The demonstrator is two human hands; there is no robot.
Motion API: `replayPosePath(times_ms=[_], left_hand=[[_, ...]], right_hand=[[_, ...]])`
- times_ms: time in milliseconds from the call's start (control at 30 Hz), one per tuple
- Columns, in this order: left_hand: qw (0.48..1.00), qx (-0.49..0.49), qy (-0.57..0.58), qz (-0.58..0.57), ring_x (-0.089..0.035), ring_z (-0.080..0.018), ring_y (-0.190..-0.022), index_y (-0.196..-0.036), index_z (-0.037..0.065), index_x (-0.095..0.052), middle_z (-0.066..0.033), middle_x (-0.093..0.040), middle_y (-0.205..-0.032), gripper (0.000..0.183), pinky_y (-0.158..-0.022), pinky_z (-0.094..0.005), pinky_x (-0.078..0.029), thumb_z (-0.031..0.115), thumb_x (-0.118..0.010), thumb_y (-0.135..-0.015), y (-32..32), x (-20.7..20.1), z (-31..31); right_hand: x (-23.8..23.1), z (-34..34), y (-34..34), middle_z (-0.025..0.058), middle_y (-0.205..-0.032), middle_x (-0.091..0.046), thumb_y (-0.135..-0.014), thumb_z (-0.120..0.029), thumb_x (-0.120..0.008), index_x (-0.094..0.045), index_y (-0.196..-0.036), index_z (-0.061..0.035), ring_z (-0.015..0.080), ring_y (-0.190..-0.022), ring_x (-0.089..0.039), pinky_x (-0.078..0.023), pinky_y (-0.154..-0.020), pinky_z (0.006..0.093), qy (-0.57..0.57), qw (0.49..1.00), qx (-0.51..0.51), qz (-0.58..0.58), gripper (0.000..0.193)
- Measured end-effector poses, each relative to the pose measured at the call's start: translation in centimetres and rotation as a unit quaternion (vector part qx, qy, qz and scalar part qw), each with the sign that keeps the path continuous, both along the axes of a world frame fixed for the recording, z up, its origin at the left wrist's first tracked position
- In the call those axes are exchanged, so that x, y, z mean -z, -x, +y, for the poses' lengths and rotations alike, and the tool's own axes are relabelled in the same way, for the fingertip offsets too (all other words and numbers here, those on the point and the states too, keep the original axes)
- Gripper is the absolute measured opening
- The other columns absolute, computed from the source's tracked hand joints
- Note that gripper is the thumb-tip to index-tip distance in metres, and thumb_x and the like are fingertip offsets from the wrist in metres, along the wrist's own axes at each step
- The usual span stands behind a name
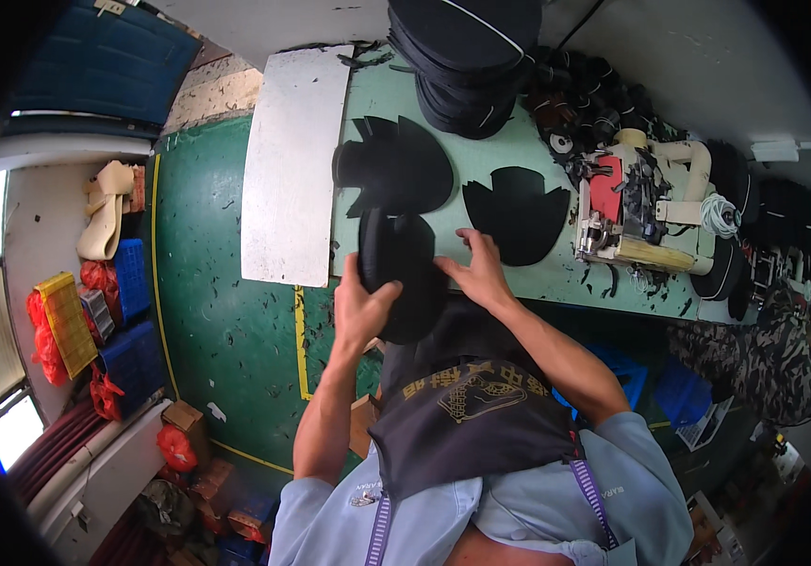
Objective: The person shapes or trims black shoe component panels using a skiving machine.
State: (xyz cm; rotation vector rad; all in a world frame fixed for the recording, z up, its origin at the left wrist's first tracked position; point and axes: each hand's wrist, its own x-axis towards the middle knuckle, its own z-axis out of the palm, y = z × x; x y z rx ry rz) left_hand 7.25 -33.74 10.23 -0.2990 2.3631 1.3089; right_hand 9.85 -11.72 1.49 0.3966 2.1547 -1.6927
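My left hand (365, 307) grips a stack of black rounded sheet pieces (410, 274) at the table's front edge, thumb over the top face and fingers at its left side. My right hand (478, 271) is at the stack's right edge, thumb tip at or very near it, the other fingers apart and curved over the table. Beyond the held stack lies a black pile with notched, fanned-out edges (396, 170). To its right, a black notched piece or pile (517, 215) lies flat on the pale green table (372, 90).
Tall tied black stacks (467, 57) stand at the table's back. On the right, a cream machine (646, 212) with a red plate sits among black scraps. A white board (292, 170) covers the table's left end. Crates and red bags (99, 283) line the left wall.
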Motion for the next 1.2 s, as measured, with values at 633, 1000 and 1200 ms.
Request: replayPosePath(times_ms=[633,1000,1200], left_hand=[[0.974,0.209,-0.064,-0.060,-0.068,-0.0383,-0.115,-0.149,0.004,-0.046,-0.0262,-0.065,-0.130,0.086,-0.099,-0.0456,-0.053,0.047,-0.081,-0.083,2.1,0.6,4.8],[0.973,0.200,-0.095,-0.066,-0.068,-0.0250,-0.109,-0.142,0.001,-0.052,-0.0182,-0.070,-0.121,0.075,-0.097,-0.0389,-0.050,0.042,-0.081,-0.086,2.1,0.9,5.2],[0.974,0.213,-0.058,-0.057,-0.069,-0.0275,-0.107,-0.140,0.002,-0.053,-0.0194,-0.071,-0.117,0.075,-0.097,-0.0405,-0.051,0.044,-0.082,-0.085,2.2,0.8,5.8]], right_hand=[[-5.8,3.3,1.1,0.0021,-0.096,-0.059,-0.085,-0.019,-0.077,-0.058,-0.101,-0.0076,0.0108,-0.088,-0.059,-0.051,-0.076,0.0269,0.233,0.956,0.064,-0.164,0.028],[-5.9,3.3,1.8,0.0034,-0.100,-0.062,-0.084,-0.016,-0.074,-0.062,-0.102,-0.0042,0.0139,-0.095,-0.062,-0.052,-0.082,0.0315,0.215,0.954,0.076,-0.194,0.025],[-5.2,2.7,2.0,0.0034,-0.084,-0.061,-0.078,-0.021,-0.075,-0.062,-0.095,-0.0016,0.0104,-0.069,-0.056,-0.043,-0.057,0.0284,0.206,0.954,0.123,-0.180,0.029]])
